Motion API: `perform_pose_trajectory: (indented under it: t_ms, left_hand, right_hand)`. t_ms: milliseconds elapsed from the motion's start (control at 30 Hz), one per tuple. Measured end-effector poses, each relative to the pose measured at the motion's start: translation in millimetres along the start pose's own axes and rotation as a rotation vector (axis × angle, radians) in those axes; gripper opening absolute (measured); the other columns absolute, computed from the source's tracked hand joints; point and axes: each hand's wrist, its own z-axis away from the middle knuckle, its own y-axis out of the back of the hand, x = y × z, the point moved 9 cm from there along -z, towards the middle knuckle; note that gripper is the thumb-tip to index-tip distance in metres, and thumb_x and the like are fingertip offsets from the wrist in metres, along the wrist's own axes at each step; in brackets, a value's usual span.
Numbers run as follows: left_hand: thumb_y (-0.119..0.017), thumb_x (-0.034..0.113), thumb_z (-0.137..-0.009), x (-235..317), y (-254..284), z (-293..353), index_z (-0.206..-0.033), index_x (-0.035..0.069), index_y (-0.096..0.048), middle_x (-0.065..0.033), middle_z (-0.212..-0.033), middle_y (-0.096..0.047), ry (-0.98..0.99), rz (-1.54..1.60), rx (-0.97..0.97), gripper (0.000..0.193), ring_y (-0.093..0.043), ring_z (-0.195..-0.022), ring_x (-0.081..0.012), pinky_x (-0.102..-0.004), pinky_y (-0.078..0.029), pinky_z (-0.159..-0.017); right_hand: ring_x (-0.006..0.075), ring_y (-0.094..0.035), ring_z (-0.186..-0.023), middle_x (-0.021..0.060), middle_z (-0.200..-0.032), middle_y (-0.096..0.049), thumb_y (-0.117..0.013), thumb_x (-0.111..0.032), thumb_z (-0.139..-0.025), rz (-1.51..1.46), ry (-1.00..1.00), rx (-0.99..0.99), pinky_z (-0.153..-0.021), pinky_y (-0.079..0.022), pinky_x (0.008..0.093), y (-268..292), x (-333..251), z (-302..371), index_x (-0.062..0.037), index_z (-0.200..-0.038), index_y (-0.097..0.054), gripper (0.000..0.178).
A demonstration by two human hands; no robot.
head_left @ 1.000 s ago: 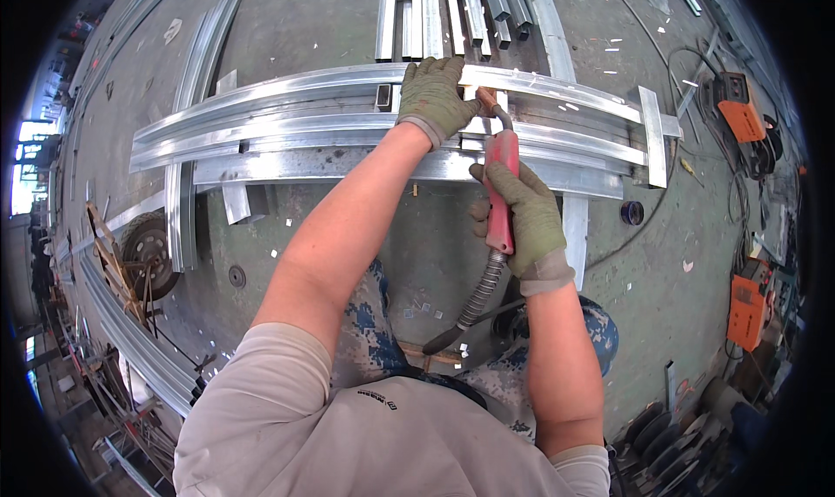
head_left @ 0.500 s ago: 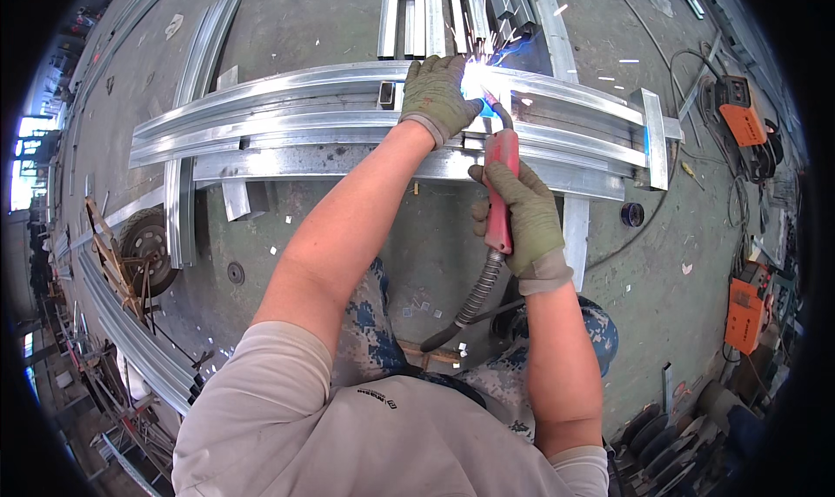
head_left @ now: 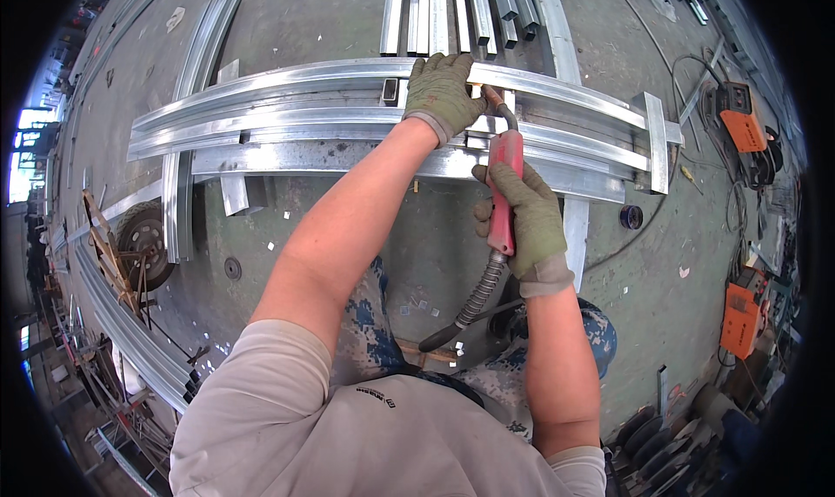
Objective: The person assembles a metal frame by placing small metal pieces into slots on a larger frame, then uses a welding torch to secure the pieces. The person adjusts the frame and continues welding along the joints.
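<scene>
My left hand (head_left: 442, 97), in an olive work glove, lies over the far rail of a long galvanized steel frame (head_left: 304, 84). Its fingers curl over the rail's far edge, with the thumb on the near side; what lies under the palm is hidden. In my gloved right hand (head_left: 529, 214) is the red handle of a welding torch (head_left: 504, 180), gripped from the right side. The torch's bent neck points at a joint just right of my left hand, where a small orange glow shows at the tip. A spring-sleeved cable runs down from the handle.
Steel tubes (head_left: 426, 19) lie beyond the frame. A short upright profile (head_left: 652, 145) closes its right end. Orange welding machines (head_left: 742, 119) with cables stand at right. A wheel (head_left: 146, 246) sits at left, and a round tin (head_left: 631, 216) is on the floor.
The bright welding arc and its flying sparks have gone out, leaving a small glow at the joint. Both hands keep nearly the same places, with the torch still held.
</scene>
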Motion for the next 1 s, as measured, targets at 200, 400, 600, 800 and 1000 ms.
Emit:
perform_pose_trajectory:
  t_ms: [200, 400, 600, 800, 1000]
  left_hand:
    - [-0.079, 0.044, -0.078, 1, -2, 0, -0.139, 0.004, -0.059, -0.0140, -0.131, -0.067, 0.013, -0.058, -0.075, 0.076, -0.056, -0.131, -0.0329, -0.0458, -0.037, -0.115]
    - [-0.079, 0.045, -0.077, -1, 7, 2, -0.144, 0.003, -0.056, -0.0175, -0.139, -0.063, 0.004, 0.053, -0.124, 0.083, -0.053, -0.137, -0.0331, -0.0460, -0.035, -0.120]
    - [-0.079, 0.036, -0.077, -16, 47, 7, -0.145, 0.004, -0.056, -0.0183, -0.140, -0.061, 0.024, -0.048, -0.217, 0.078, -0.052, -0.136, -0.0348, -0.0449, -0.036, -0.119]
    - [-0.079, 0.038, -0.079, -36, 51, 14, -0.143, 0.005, -0.057, -0.0187, -0.141, -0.061, 0.030, -0.074, -0.156, 0.076, -0.050, -0.138, -0.0357, -0.0456, -0.035, -0.119]
    - [-0.078, 0.039, -0.081, -35, 40, 16, -0.143, 0.005, -0.057, -0.0176, -0.143, -0.060, 0.029, -0.074, -0.130, 0.073, -0.049, -0.140, -0.0348, -0.0447, -0.034, -0.122]
  right_hand:
    - [0.0160, -0.067, -0.066, 0.0115, -0.114, -0.071, -0.072, -0.023, -0.099, -0.014, -0.001, 0.015, -0.051, -0.056, 0.0302, -1, 0, -1, -0.0022, -0.135, -0.059, 0.043]
    - [0.0160, -0.067, -0.065, 0.0112, -0.115, -0.070, -0.073, -0.023, -0.099, -0.013, 0.040, 0.042, -0.050, -0.055, 0.0302, 3, -12, 4, -0.0022, -0.132, -0.060, 0.041]
    - [0.0163, -0.067, -0.065, 0.0114, -0.116, -0.070, -0.074, -0.022, -0.098, -0.052, 0.034, 0.022, -0.049, -0.054, 0.0302, 0, -12, 7, -0.0018, -0.133, -0.060, 0.042]
    - [0.0161, -0.067, -0.065, 0.0110, -0.111, -0.071, -0.074, -0.024, -0.098, 0.004, -0.016, -0.043, -0.050, -0.055, 0.0298, -17, 3, 10, -0.0007, -0.135, -0.060, 0.046]
    - [0.0149, -0.065, -0.065, 0.0097, -0.110, -0.072, -0.072, -0.024, -0.099, 0.116, -0.056, -0.041, -0.050, -0.054, 0.0288, -22, 16, 3, -0.0014, -0.136, -0.059, 0.045]
